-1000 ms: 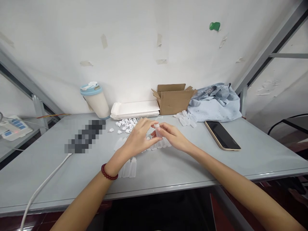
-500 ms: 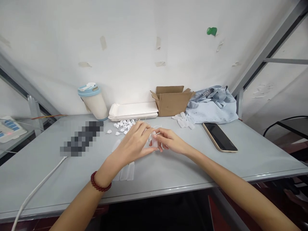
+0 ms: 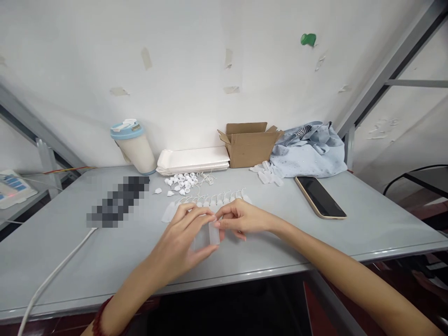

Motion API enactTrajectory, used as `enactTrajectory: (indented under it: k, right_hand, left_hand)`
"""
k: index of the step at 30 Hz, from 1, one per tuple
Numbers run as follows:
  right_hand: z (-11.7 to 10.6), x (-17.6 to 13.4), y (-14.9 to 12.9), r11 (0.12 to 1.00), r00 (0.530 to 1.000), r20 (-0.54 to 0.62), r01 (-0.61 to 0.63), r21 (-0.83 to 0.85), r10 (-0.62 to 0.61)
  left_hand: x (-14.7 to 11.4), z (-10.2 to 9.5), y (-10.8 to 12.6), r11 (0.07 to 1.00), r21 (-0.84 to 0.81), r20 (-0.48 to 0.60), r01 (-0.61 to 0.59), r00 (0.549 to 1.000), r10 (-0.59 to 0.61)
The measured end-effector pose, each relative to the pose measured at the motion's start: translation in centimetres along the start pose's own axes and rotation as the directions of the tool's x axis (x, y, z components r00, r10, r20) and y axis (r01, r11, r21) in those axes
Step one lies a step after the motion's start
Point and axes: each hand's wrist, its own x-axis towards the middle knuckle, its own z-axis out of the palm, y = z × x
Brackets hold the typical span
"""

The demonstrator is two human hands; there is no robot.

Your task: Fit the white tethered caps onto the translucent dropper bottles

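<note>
Between my hands is a small translucent white plastic tube (image 3: 214,234). My left hand (image 3: 184,235) grips it, with the thumb at its lower end and the fingertips at its top. My right hand (image 3: 245,218) pinches its upper right side with thumb and curled fingers. Just behind my hands lies a row of several translucent pieces with string loops (image 3: 210,201), partly covered by my fingers. Farther back sits a pile of small white caps (image 3: 182,182), beside a few loose strings (image 3: 206,178).
More translucent tubes (image 3: 268,173) lie before an open cardboard box (image 3: 250,150) and a light blue cloth (image 3: 308,154). A phone (image 3: 320,198) lies at right. White flat packs (image 3: 192,160), a lidded cup (image 3: 135,149) and a blurred dark object with a white cable (image 3: 59,266) are leftward.
Both hands have come nearer the table's front edge, my left one also leftward. The row with string loops, mostly covered before, now shows behind them. A tube is held in both frames.
</note>
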Motion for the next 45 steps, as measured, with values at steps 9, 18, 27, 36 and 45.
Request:
enactTrajectory:
  k: [9,18,27,36,45]
  right_hand:
    - [-0.5,0.4,0.2,0.998,0.979,-0.201,0.021,-0.057,-0.032]
    - [-1.6,0.5,0.2,0.998,0.927,-0.372,0.018,-0.064,-0.040]
    - [-3.2,0.2,0.2,0.993,0.874,-0.476,0.050,-0.108,-0.096]
    - [-6.1,0.0,1.1,0.945,0.764,-0.614,-0.020,-0.327,-0.196]
    - [-10.7,-0.4,3.4,0.502,0.667,-0.697,-0.522,-0.689,-0.262]
  left_hand:
    - [-3.0,-1.0,-0.4,0.991,-0.044,0.205,0.123,0.972,-0.112]
    - [-2.6,-0.9,-1.0,0.990,-0.031,0.253,0.137,0.959,-0.125]
    - [-2.1,-1.4,-1.1,0.993,-0.028,0.306,0.118,0.946,-0.104]
    - [2.6,-1.5,-4.2,0.983,-0.007,0.156,0.182,0.971,-0.179]
    - [9.1,0.6,-9.9,0.780,0.527,0.189,0.338,0.848,-0.495]
